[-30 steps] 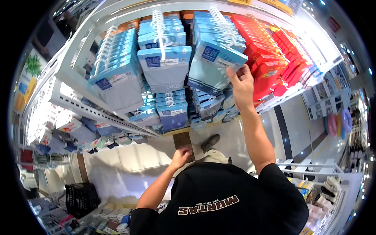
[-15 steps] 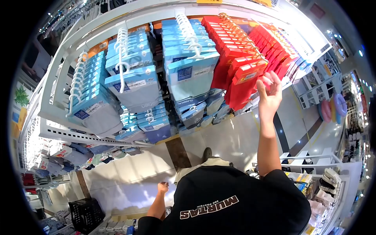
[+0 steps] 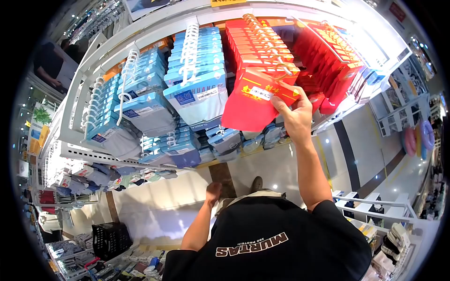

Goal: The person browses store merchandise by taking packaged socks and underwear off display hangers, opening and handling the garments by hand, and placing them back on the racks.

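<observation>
My right hand pinches the right edge of the front red package, which has gold print and a white barcode label and tilts out from its row. More red packages hang on the hooks to its right. Left of it, light blue packages with dark blue labels hang in rows on white hooks. Low beside my body, my left hand is closed in a loose fist, with nothing visible in it.
A black basket stands at the lower left beside a bin of packed goods. A white rack is close on my right. Swim rings hang farther right. Another person is at the upper left.
My right hand has gone from the blue package to the red ones and has taken hold of the front one, tilting it out. My left hand has shifted slightly.
</observation>
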`<state>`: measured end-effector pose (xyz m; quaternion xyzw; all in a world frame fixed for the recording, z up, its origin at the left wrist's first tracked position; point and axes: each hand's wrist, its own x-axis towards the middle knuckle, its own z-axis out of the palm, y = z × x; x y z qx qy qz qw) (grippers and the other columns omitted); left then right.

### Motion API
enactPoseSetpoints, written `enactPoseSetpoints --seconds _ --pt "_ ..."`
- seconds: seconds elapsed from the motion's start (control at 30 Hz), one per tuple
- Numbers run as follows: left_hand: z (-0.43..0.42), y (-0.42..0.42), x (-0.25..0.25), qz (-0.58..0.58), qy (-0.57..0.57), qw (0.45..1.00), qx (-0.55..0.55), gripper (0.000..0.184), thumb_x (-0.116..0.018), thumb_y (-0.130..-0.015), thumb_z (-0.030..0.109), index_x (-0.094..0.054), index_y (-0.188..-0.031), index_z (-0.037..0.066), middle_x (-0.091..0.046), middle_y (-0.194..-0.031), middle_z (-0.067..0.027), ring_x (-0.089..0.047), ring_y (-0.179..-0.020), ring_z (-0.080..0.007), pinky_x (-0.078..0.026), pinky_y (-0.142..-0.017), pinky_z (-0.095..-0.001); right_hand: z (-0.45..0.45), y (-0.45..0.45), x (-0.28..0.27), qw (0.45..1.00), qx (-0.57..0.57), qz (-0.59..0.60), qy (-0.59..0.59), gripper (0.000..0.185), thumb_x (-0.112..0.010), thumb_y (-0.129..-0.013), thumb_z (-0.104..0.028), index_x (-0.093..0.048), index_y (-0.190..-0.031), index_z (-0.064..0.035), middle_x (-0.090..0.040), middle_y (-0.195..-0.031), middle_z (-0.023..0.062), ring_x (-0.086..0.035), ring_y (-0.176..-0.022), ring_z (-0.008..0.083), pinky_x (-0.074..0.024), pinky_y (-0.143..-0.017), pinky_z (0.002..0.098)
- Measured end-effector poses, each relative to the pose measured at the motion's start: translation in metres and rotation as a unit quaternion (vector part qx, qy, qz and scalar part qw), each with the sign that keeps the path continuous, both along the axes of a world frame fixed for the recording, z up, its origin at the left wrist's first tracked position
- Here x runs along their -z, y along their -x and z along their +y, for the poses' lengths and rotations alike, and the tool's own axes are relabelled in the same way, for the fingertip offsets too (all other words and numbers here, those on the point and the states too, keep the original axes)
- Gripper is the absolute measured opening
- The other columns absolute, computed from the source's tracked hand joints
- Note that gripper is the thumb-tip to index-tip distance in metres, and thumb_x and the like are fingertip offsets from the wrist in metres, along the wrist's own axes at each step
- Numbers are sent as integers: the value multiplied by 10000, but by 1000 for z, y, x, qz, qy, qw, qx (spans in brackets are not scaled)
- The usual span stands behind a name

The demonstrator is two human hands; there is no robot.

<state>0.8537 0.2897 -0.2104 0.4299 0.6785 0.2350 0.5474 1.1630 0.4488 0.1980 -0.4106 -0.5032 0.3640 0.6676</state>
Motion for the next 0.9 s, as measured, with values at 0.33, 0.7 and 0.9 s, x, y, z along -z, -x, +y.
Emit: enactPoseSetpoints --seconds 0.33,0.7,0.9 --pt "49 -142 -149 -178 -48 983 24 326 -662 -911 223 -608 -1114 -27 -664 -970 -83 -629 -848 -142 -505 -774 -271 -28 -60 -24 988 -129 -22 -76 221 -672 -893 -68 -558 -1064 10 -643 -961 43 -586 -859 79 -481 -762 228" --pt "27 -194 -277 -234 -203 949 59 278 -601 -842 -34 -604 -1119 -17 -660 -1029 -37 -609 -948 -123 -486 -851 -276 -44 -61 94 975 -150 141 86 548 -610 -924 -62 -371 -1415 -5 -563 -1205 79 -545 -1068 111 -436 -942 268" --pt "22 -189 -261 -302 -184 933 -62 254 -558 -877 1 -587 -1126 -40 -662 -1049 -54 -602 -950 -105 -476 -855 -268 -65 -69 126 989 -109 24 102 386 -590 -916 -23 -539 -1294 36 -557 -1287 113 -537 -1151 169 -417 -993 295"
